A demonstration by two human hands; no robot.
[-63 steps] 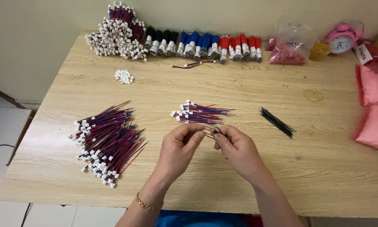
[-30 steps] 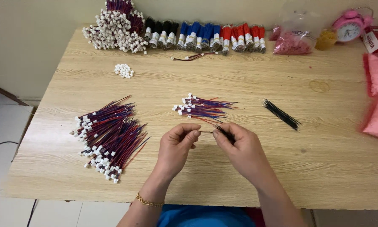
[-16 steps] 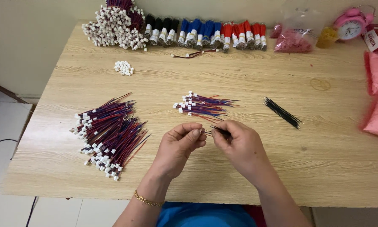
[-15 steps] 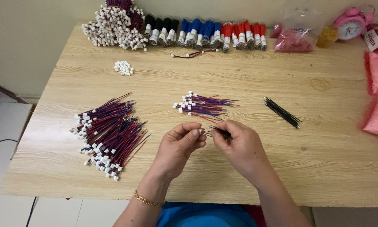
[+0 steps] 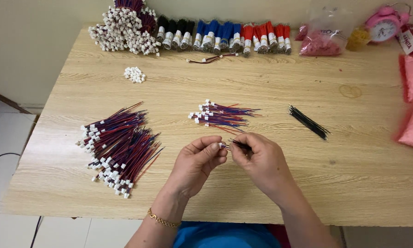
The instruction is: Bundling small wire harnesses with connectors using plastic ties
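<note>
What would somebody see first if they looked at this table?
Probably the two hands in the middle: the left hand and right hand pinch a small white connector with thin wires between them. Next comes the big pile of red and blue wires at the table's left, and a pink alarm clock in the far right corner.

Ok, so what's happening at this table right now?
A person sits at a wooden table and pinches a small white connector in the left hand, while the right hand holds a thin black wire against it. A small bunch of red and blue wire leads lies just beyond the hands, a big pile of the same to the left, and loose black wires to the right.
</note>
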